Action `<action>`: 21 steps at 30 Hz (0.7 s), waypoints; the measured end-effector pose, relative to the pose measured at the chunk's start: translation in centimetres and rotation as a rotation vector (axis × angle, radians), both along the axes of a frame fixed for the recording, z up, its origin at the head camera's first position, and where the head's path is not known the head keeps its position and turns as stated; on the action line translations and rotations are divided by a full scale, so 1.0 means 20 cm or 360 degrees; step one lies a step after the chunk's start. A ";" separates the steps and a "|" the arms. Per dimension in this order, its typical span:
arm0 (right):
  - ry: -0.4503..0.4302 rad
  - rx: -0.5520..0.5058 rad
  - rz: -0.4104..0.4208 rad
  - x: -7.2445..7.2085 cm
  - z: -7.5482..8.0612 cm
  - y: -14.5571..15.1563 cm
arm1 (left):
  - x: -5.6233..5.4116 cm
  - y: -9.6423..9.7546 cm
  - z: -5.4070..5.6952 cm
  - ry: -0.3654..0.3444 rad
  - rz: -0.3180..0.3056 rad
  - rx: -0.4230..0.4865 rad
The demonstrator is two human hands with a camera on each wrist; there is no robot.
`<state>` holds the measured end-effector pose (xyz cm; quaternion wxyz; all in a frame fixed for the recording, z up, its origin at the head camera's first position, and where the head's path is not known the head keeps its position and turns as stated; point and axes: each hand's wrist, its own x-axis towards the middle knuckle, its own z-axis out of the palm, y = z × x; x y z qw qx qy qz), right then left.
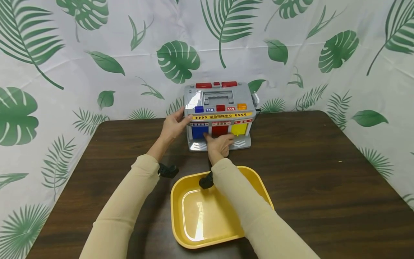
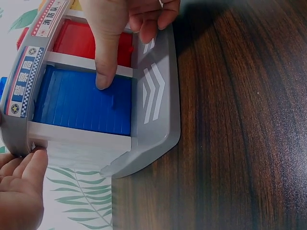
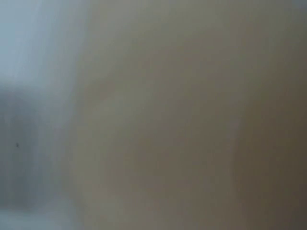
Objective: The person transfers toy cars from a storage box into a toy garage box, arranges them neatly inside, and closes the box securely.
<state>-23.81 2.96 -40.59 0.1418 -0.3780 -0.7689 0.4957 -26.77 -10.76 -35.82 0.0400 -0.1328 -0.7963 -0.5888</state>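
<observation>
A grey toy garage [image 1: 197,97] stands at the back of the table, with a blue door [image 2: 76,103], a red door [image 2: 76,40] and a yellow door [image 1: 239,129] along its front. My left hand [image 1: 173,126] grips its left end, thumb at the front edge of the roof and fingers against the side. Low at the front is my right hand [image 1: 220,144], its thumb pressing the blue door near the small tab. The other right fingers bend loosely before the red door and hold nothing visible. Blurred skin fills most of the right wrist view.
A yellow plastic tray [image 1: 176,216] lies on the dark wooden table [image 1: 317,172] below my right forearm. Behind the table hangs a white cloth [image 1: 139,79] with green leaves. A white handset-like piece [image 1: 255,99] is at the garage's right side.
</observation>
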 end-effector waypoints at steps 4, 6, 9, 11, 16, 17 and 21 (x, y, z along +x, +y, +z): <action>-0.0011 0.0009 -0.0004 0.00 0.00 0.00 | 0.00 0.00 0.00 -0.0007 -0.0001 0.0006; -0.0014 0.0016 -0.0011 -0.01 0.00 0.00 | 0.00 0.00 0.01 -0.0002 0.0001 0.0004; -0.0016 0.0029 -0.0023 -0.01 0.00 0.01 | 0.00 0.00 0.01 0.0001 0.0001 0.0006; -0.0020 0.0040 -0.0030 -0.02 0.00 0.01 | 0.00 0.01 0.00 0.0000 0.0010 0.0010; -0.0043 0.0073 -0.0031 -0.02 0.00 0.00 | -0.01 0.00 0.00 -0.0008 0.0040 0.0003; -0.0043 0.0076 -0.0031 -0.03 0.00 0.01 | -0.01 0.00 0.00 -0.0009 0.0039 -0.0002; -0.0033 0.0062 -0.0036 -0.02 0.00 0.01 | -0.01 0.01 0.00 0.0001 0.0038 -0.0019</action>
